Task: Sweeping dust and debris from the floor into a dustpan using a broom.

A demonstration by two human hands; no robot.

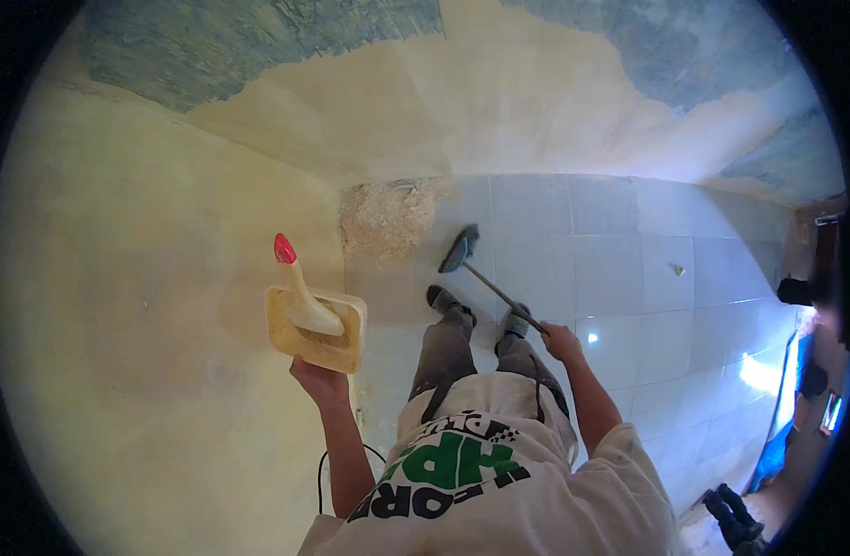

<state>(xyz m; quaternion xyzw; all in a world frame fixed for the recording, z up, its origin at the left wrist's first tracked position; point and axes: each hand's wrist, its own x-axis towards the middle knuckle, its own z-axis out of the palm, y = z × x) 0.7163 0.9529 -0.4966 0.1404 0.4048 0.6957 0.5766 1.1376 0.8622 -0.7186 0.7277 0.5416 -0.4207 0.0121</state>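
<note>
My left hand [319, 378] grips the near edge of a cream plastic basin [352, 350], held up beside the left wall. In the basin lies a hand brush [306, 301] with a cream handle and a red tip, sticking out past the far rim. My right hand [562, 343] is closed around the upper end of a broom [499, 294]. The broom's dark head rests on the tiles just ahead of my feet, to the right of a pile of pale rubble [388, 221] in the corner.
Grey tiles [610, 269] cover the floor, with a small pale scrap [678, 270] on them at the right. Plastered walls [156, 296] stand to the left and ahead. A black cable [321, 482] hangs near my left forearm. Dark items and blue sheeting [777, 445] lie far right.
</note>
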